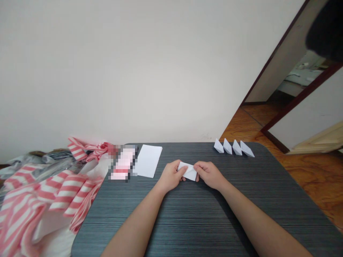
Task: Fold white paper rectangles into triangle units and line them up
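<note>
Dark, fine-grooved table meets a plain pale wall along its far edge. Both hands' fingers are closed on a small folded paper over the middle of the table: the left hand pinches one end with its thumb on top, and the right hand grips the other. Whether the paper touches the table, I cannot tell.

Beyond the left hand lies a stack of white paper, and just beside it a pink and white item, too pixelated to name. Toward the far right edge, four folded paper shapes stand near one another in a row. Striped cloth is heaped past the table's left side; off to the right are a wooden floor and an open doorway.

As I judge it, uneven pulling could skew the layers or tear the thin paper, and a loose pinch could let a fold spring open. Pressing a crease off line would leave it crooked. A sweeping right forearm might knock the light shapes over.
</note>
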Action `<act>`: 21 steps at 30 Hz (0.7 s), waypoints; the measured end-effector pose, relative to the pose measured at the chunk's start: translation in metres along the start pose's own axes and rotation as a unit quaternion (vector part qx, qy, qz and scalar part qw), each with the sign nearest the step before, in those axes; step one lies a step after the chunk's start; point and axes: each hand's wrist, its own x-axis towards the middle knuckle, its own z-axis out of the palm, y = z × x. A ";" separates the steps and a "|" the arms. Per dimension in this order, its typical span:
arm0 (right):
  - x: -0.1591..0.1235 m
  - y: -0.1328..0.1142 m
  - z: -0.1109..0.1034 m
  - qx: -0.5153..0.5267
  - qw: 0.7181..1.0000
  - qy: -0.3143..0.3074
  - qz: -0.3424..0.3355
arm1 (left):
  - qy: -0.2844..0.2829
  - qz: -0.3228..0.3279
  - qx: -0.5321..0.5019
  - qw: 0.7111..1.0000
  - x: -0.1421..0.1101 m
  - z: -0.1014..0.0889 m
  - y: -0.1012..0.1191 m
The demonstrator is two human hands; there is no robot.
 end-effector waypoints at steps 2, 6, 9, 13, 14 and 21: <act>0.000 0.000 0.000 0.005 1.000 -0.002 0.001 | 0.003 -0.002 -0.003 1.000 0.000 0.000 0.000; -0.001 -0.001 0.000 0.014 1.000 -0.006 0.012 | 0.008 -0.001 -0.005 1.000 0.000 0.000 -0.001; -0.001 -0.002 0.000 0.028 0.999 -0.009 0.020 | 0.013 0.000 -0.006 1.000 0.000 0.001 -0.001; 0.000 0.000 0.002 0.054 0.998 -0.004 0.030 | 0.019 -0.007 -0.014 1.000 0.000 0.001 0.000; 0.000 0.001 0.002 0.057 0.998 -0.003 0.032 | 0.018 -0.006 -0.016 1.000 -0.001 0.001 0.001; -0.001 0.002 0.002 0.013 0.999 -0.021 0.026 | 0.003 0.003 0.005 1.000 -0.002 0.000 0.005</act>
